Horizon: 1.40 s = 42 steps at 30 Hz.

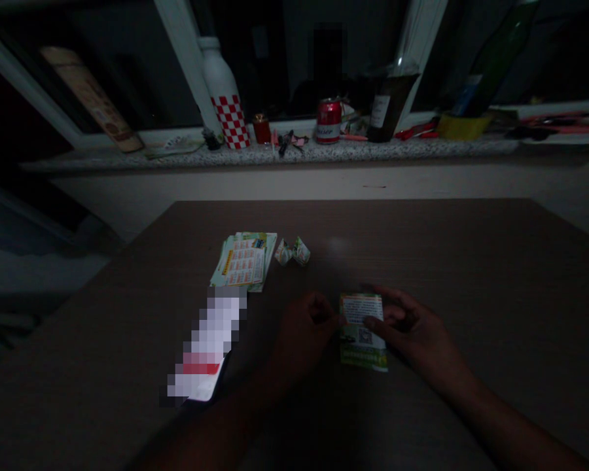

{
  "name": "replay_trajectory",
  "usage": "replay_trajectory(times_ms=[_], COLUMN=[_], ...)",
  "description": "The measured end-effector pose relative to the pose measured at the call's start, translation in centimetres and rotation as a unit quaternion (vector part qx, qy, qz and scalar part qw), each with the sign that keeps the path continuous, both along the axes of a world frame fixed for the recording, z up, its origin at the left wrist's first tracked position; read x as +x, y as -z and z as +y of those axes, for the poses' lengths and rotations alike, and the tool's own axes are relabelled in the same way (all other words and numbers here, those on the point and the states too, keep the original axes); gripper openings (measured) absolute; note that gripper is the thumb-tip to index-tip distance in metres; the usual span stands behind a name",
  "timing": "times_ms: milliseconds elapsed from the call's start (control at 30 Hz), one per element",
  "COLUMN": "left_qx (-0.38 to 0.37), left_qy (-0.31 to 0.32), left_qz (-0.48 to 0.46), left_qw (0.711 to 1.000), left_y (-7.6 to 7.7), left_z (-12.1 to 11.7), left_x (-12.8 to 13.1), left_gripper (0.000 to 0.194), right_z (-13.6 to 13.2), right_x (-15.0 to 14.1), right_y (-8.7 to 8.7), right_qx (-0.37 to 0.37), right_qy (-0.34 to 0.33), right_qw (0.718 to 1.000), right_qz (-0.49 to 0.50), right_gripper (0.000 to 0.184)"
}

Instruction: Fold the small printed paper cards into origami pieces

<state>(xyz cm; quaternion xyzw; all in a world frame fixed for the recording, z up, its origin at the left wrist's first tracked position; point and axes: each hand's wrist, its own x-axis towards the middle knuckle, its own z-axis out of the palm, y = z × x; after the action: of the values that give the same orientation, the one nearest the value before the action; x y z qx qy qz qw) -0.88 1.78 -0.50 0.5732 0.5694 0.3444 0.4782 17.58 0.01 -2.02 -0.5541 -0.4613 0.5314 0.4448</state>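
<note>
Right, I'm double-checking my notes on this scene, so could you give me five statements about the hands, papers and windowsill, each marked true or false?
1. The right hand holds a printed paper. True.
2. The left hand is on the stack of papers. False: it is at the left edge of the printed paper.
3. The folded paper lies just right of the stack of papers. True.
4. The red can is on the table. False: it stands on the windowsill.
5. The white bottle has red checks on its lower part. True.

Papers [245, 261] behind phone [210, 347], left of leaflet [362, 337]
</note>
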Motion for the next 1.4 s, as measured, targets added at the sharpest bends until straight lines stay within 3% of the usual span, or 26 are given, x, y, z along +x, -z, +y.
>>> replay_trajectory(times_ms=[233, 567, 767, 967, 1267, 1400], left_qx=[-0.004, 0.023, 0.014, 0.018, 0.036, 0.051], left_qy=[0.0, -0.009, -0.007, 0.0, 0.022, 0.029], left_qz=[-0.005, -0.021, 0.011, 0.036, 0.148, 0.185], left_qw=[1.0, 0.999, 1.0, 0.999, 0.988, 0.981], left_y=[-0.3, 0.0, -0.1, 0.0, 0.9, 0.9], left_z=[0.0, 0.1, 0.4, 0.4, 1.3, 1.4], left_x=[0.0, -0.3, -0.5, -0.6, -1.2, -1.2], left_gripper=[0.015, 0.019, 0.02, 0.017, 0.01, 0.008], right_z=[0.5, 0.5, 0.8, 1.0, 1.0, 0.8], right_x=[0.5, 0.6, 1.0, 1.0, 1.5, 1.6], right_y=[-0.2, -0.7, -0.5, -0.5, -0.8, 0.6], right_qx=[-0.047, -0.04, -0.031, -0.04, 0.063, 0.141], right_qy=[-0.002, -0.006, -0.009, -0.019, 0.008, -0.063], right_qw=[0.999, 0.999, 0.999, 0.999, 0.984, 0.968], right_qz=[0.023, -0.008, -0.015, -0.016, -0.164, -0.201], right_gripper=[0.069, 0.074, 0.051, 0.05, 0.058, 0.051])
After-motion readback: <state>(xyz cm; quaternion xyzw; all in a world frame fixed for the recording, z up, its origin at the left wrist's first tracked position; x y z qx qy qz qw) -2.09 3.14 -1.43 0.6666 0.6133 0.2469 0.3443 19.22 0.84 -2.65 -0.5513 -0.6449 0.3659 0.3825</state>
